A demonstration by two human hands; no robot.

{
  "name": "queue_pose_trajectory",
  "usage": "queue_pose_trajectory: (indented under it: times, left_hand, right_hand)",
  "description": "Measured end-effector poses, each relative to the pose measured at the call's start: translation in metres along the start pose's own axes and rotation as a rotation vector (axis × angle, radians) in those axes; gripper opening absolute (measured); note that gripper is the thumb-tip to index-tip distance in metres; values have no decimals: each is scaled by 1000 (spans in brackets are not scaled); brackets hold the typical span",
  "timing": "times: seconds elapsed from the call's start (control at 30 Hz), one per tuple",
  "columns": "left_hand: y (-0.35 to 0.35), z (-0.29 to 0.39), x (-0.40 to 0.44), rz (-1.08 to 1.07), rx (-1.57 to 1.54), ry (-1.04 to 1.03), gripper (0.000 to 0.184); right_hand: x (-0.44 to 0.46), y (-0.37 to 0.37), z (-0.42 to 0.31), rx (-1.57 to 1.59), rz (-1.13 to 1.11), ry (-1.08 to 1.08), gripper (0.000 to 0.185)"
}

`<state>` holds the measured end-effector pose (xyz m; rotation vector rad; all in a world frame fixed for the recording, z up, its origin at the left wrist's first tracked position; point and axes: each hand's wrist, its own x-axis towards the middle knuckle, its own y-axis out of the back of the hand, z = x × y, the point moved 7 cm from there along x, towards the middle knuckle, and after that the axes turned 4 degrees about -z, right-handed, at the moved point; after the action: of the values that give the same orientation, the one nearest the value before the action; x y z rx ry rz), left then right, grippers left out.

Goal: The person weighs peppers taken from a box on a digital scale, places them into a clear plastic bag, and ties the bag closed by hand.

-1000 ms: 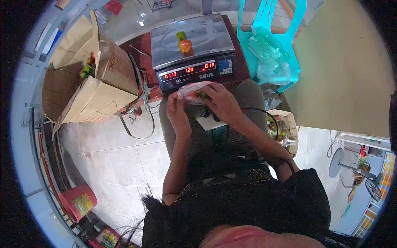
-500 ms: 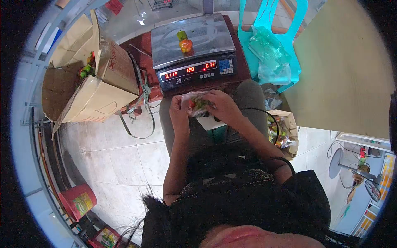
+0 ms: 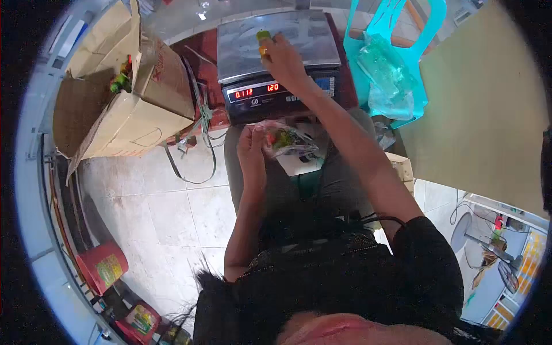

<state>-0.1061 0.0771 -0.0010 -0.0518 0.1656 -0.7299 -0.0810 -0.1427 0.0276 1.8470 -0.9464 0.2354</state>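
Observation:
My left hand [image 3: 251, 145] is closed on a clear plastic bag [image 3: 293, 140] above my lap. Red and green peppers [image 3: 282, 138] show through its film. On the scale's metal plate [image 3: 310, 40], my right hand [image 3: 284, 62] has its fingers round an orange bell pepper [image 3: 264, 50], partly covering it. A green pepper [image 3: 263, 35] lies just beyond, close to the fingertips. The digital scale [image 3: 253, 102] shows red digits, and my right forearm hides part of its display.
An open cardboard box [image 3: 138, 123] with peppers inside stands at left. On the right, a turquoise plastic chair [image 3: 418, 86] holds clear plastic bags [image 3: 385, 66], beside a large tan board [image 3: 477, 109]. Another carton [image 3: 402, 168] is by my right leg. Red buckets [image 3: 103, 267] sit lower left.
My right hand has let go of the plastic bag and moved forward onto the orange bell pepper on the scale. My left hand still holds the bag, which now hangs more open to the right.

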Motion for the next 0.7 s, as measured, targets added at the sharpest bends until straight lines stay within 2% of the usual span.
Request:
queue_pose_trajectory:
  times: [0.1, 0.2, 0.3, 0.4, 0.5, 0.7]
  left_hand:
    - [-1, 1, 4, -5, -48, -3, 25]
    - [4, -4, 7, -7, 48, 56, 24]
    - [0, 3, 8, -8, -29, -27, 24]
    - [3, 1, 7, 24, -35, 38, 24]
    - [3, 2, 6, 3, -23, 19, 24]
    - [0, 3, 6, 24, 17, 8, 25]
  right_hand:
    - [-2, -10, 4, -15, 24, -2, 36]
    - [-4, -16, 9, -72, 20, -13, 38]
    - [-5, -18, 11, -84, 12, -45, 36]
    - [-5, -18, 3, -127, 10, 17, 36]
    - [-7, -21, 2, -164, -44, -5, 38]
    - [-12, -14, 9, -109, -42, -29, 42]
